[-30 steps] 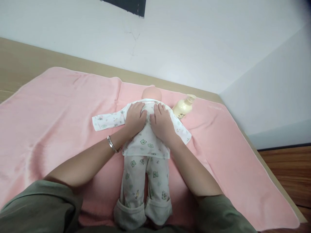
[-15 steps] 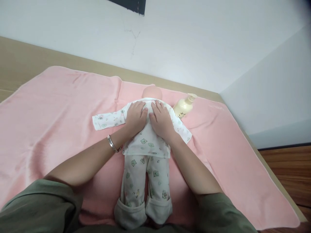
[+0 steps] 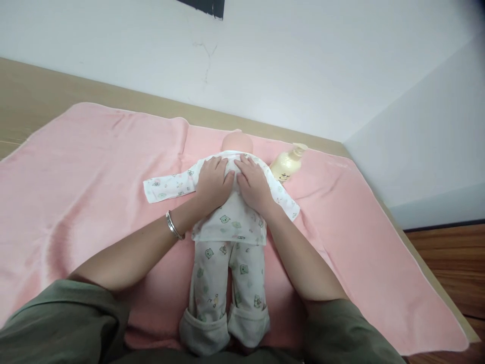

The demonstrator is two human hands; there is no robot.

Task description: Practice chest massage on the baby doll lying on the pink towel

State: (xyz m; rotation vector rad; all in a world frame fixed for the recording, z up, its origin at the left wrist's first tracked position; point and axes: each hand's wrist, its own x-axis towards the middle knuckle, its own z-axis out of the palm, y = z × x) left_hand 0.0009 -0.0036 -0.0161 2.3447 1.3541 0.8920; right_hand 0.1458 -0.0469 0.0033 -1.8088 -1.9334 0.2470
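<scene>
A baby doll (image 3: pixel 237 143) lies on a pink blanket (image 3: pixel 113 151), its head toward the wall. It wears a white printed top (image 3: pixel 227 222) and matching pants (image 3: pixel 215 278) with turned-up cuffs. My left hand (image 3: pixel 214 184) rests flat on the left upper part of the top, fingers stretched toward the doll's head. On the right upper part lies my right hand (image 3: pixel 253 184), also flat, its fingers extended. The two thumbs point toward each other with a small gap between them. Neither hand grips anything. The parts of the top beneath my palms are hidden.
A pale yellow pump bottle (image 3: pixel 286 163) lies tilted on the blanket beside the doll's right-hand sleeve. The wooden table edge (image 3: pixel 132 96) runs along the white wall (image 3: pixel 284 60). At the far right, a brown wooden surface (image 3: pixel 450 263) shows below the table.
Both hands stay on the doll's top, with the thumbs shifted slightly. The view has tilted a little; doll, bottle and blanket keep their places.
</scene>
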